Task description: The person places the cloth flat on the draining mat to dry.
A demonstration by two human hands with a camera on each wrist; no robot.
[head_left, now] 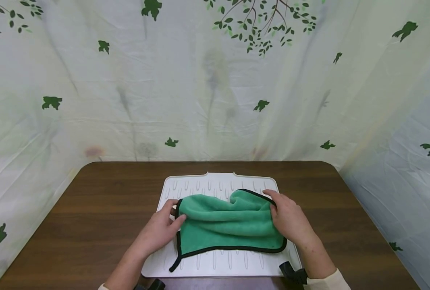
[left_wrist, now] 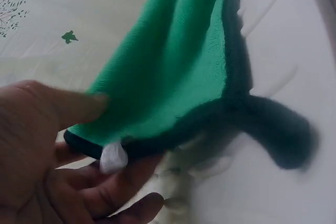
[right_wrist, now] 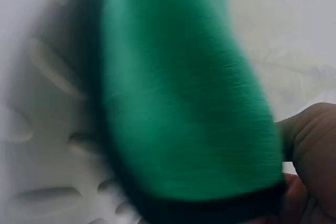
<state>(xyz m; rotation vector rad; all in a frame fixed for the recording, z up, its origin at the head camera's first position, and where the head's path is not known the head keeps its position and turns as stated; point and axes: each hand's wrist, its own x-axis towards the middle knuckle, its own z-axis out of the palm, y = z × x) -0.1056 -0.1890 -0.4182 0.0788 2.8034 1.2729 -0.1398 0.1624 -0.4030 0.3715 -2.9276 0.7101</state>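
A green cloth (head_left: pixel 229 225) with black edging hangs slackly between both hands, its middle sagging in folds. At its left edge my left hand (head_left: pixel 162 227) pinches it, thumb on top and fingers beneath; a small white tag (left_wrist: pixel 113 157) shows by the fingers in the left wrist view. My right hand (head_left: pixel 291 215) grips the upper right corner, the thumb against the green face in the right wrist view. From the lower left corner sticks out a black loop (left_wrist: pixel 283 132). Behind and under the cloth lies a white ridged tray (head_left: pixel 218 183), partly covered.
The tray sits on a dark brown wooden table (head_left: pixel 102 209) with rounded far corners. Around the table hangs a pale curtain (head_left: pixel 185 88) printed with green leaves. Black wrist straps (head_left: pixel 293 274) show near the front edge.
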